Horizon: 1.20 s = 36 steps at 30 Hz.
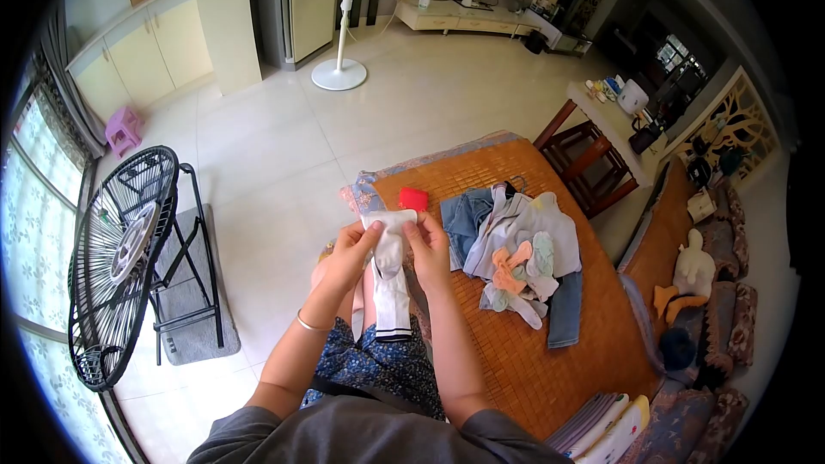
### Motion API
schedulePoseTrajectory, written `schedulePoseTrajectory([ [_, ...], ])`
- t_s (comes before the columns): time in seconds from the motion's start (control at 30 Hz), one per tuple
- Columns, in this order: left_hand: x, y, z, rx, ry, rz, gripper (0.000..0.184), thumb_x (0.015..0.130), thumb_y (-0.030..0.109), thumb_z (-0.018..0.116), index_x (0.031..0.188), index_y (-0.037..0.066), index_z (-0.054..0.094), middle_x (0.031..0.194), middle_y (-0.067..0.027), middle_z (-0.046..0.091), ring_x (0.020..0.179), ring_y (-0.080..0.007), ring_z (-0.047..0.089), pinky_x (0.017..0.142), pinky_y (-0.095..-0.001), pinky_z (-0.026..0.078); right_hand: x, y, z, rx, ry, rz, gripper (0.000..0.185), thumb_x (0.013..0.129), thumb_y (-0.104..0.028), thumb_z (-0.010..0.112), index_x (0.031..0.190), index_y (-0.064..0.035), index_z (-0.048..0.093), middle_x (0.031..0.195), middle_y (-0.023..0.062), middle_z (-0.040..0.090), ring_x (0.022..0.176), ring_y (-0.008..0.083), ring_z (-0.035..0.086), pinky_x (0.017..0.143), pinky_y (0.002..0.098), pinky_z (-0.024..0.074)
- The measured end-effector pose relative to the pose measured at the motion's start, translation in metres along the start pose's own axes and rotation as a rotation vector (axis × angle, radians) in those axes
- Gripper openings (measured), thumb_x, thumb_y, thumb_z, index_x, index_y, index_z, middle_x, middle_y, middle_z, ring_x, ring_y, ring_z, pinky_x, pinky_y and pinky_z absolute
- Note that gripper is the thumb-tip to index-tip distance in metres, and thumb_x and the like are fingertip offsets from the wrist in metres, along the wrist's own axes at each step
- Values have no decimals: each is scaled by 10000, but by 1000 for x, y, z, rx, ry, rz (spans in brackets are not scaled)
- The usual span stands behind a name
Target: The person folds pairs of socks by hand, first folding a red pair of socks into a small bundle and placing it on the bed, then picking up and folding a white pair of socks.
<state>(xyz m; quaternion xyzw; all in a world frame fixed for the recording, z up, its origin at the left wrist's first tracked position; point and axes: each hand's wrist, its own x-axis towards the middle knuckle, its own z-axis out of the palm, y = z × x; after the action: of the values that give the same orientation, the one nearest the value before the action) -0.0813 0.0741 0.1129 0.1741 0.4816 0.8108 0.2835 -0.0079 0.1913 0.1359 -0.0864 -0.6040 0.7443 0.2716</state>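
Note:
Both my hands pinch the top of a white sock [389, 262] in front of my lap. My left hand [351, 245] grips its left upper edge, and my right hand [428, 245] grips the right one, thumbs on top. The sock hangs down between them, and a dark stripe crosses its lower end. I cannot tell whether a second sock lies with it. Just beyond my fingers is a small red item [413, 198] on the woven mat [481, 335]. Right of my right hand lies a pile of clothes, with a grey garment [550, 219], jeans [565, 309] and peach and pale socks [513, 266].
A black round folding chair [120, 266] stands on a grey mat [193, 326] at left. Ahead are a white standing fan [344, 34] and a purple stool [124, 131]. A side table [601, 116], cushions [743, 249] and a plush toy [693, 266] are on the right.

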Motion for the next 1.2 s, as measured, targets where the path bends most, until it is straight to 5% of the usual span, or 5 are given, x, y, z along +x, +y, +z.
schedulePoseTrajectory([
  [0.4,7,-8,10,212,210,233,294,951,249,519,848,-9,615,674,57,527,606,-18,424,504,-181,324,3,11,6,-279,108,-166,187,954,-197,507,914,-16,531,776,16,585,709,77,526,629,218,419],
  [0.63,-3,-16,9,-266,207,-93,261,945,245,528,835,24,614,692,66,529,605,-30,434,523,-187,343,6,8,5,-115,186,-87,194,950,-198,517,894,-12,534,776,19,588,705,72,525,628,209,416],
  [0.73,-3,-20,3,-125,25,-24,251,944,249,524,830,44,611,697,68,530,600,-28,429,529,-180,339,6,9,2,-147,151,-61,200,947,-201,525,893,-8,539,782,16,590,714,66,523,637,208,417],
  [0.93,7,-17,5,-78,197,82,245,953,225,503,800,59,600,634,91,477,542,-3,359,467,-185,264,12,7,-2,-157,152,-87,221,932,-221,555,935,0,576,823,3,607,741,54,524,663,197,415],
  [1.2,9,-13,3,4,238,57,293,967,263,476,805,54,601,613,97,453,524,-4,344,461,-179,269,1,22,-11,138,69,204,249,935,-262,545,950,-18,592,884,7,604,794,70,532,710,211,418],
])
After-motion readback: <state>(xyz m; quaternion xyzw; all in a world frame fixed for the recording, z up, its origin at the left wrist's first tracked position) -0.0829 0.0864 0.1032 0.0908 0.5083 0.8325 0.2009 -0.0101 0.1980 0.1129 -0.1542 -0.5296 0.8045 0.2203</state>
